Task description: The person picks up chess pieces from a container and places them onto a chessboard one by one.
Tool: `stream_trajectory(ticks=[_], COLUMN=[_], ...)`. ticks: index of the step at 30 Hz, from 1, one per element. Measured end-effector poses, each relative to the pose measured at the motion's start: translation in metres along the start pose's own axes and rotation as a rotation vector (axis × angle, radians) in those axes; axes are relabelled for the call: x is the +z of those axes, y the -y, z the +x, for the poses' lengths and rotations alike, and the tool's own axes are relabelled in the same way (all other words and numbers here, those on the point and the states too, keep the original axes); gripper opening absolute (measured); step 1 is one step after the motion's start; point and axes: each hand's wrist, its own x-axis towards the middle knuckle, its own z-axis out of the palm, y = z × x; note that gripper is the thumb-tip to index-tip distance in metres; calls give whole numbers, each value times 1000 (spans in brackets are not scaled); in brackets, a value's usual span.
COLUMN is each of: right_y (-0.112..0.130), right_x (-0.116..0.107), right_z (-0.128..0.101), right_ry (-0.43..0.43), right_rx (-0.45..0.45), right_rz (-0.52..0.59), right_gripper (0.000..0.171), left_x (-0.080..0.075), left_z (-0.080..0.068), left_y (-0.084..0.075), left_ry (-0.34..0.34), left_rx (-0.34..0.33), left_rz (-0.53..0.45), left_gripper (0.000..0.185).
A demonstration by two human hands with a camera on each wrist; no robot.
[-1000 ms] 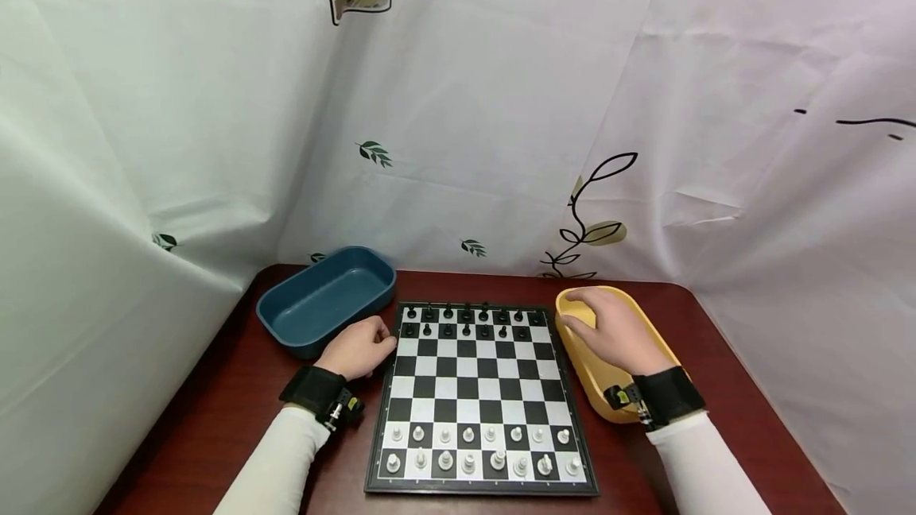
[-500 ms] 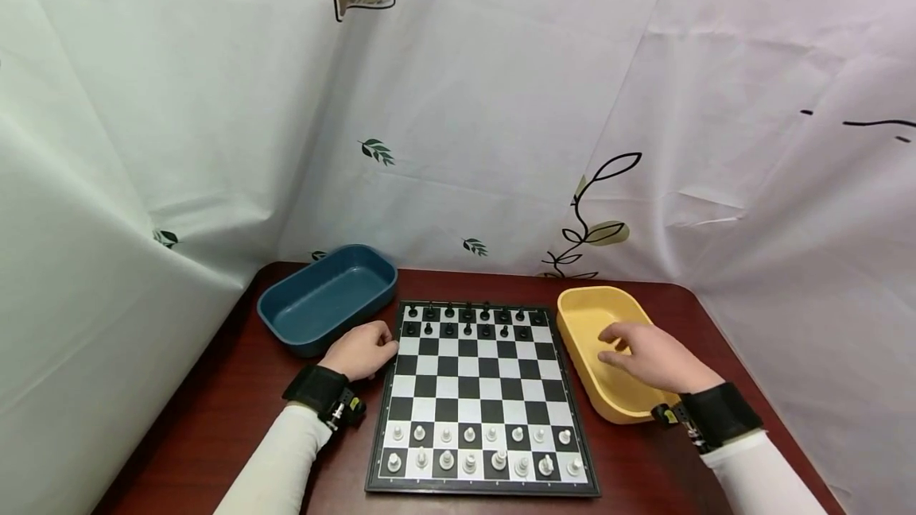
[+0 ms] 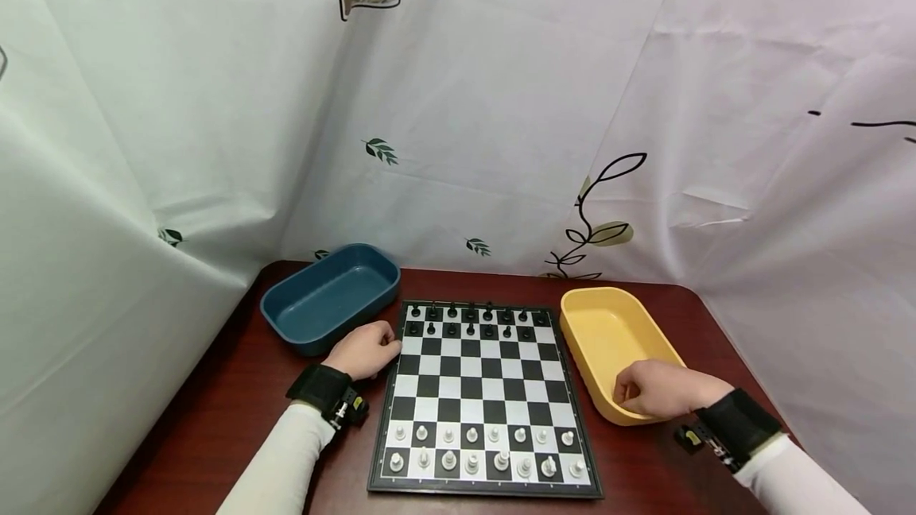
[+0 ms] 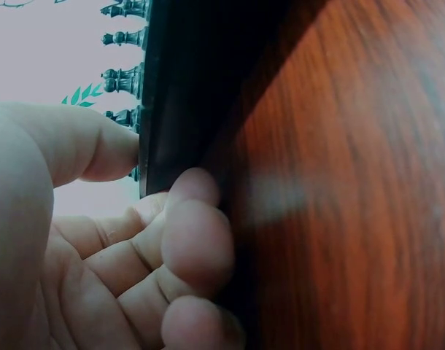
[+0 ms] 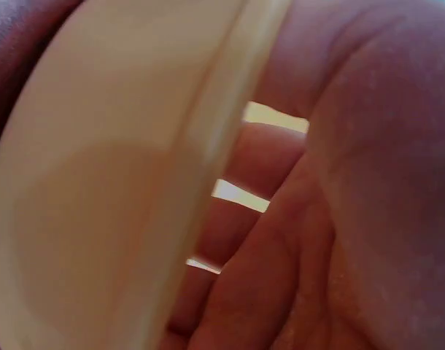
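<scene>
My left hand (image 3: pixel 363 350) is at the left side of the magnetic-style chessboard (image 3: pixel 468 376). In the left wrist view the thumb (image 4: pixel 109 149) presses on the board's upper edge, while the curled fingers (image 4: pixel 197 244) lie against its dark side below. My right hand (image 3: pixel 661 389) reaches over the near end of the yellow tray (image 3: pixel 597 324), with its fingers bent down inside. From the right wrist, the tray's rim (image 5: pixel 200 131) hides the fingertips, and I cannot tell whether they hold anything. White chess pieces (image 3: pixel 448 459) line the board's near rows; black ones (image 3: pixel 470 330) line the far rows.
A blue tray (image 3: pixel 329 296) stands on the reddish-brown table (image 3: pixel 458 282), left of the board and just beyond my left hand. White patterned cloth (image 3: pixel 458 102) hangs behind the table and along both sides.
My right hand has moved from the middle of the yellow tray back toward its near end and down, its fingers curling inward. The left hand stays at the board's edge.
</scene>
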Motion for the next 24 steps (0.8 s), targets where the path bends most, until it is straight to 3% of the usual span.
stream_trajectory(ticks=[11, 24], right_y=[-4, -16], right_x=[6, 2], right_z=[9, -7], right_ry=[105, 19], right_rx=[-114, 10], right_rz=[241, 8], right_gripper=[34, 38], left_x=[2, 0], left_z=[0, 0], left_y=[0, -1], left_ry=[6, 4], left_rx=[-1, -6], left_rz=[-7, -5], left_gripper=[20, 20])
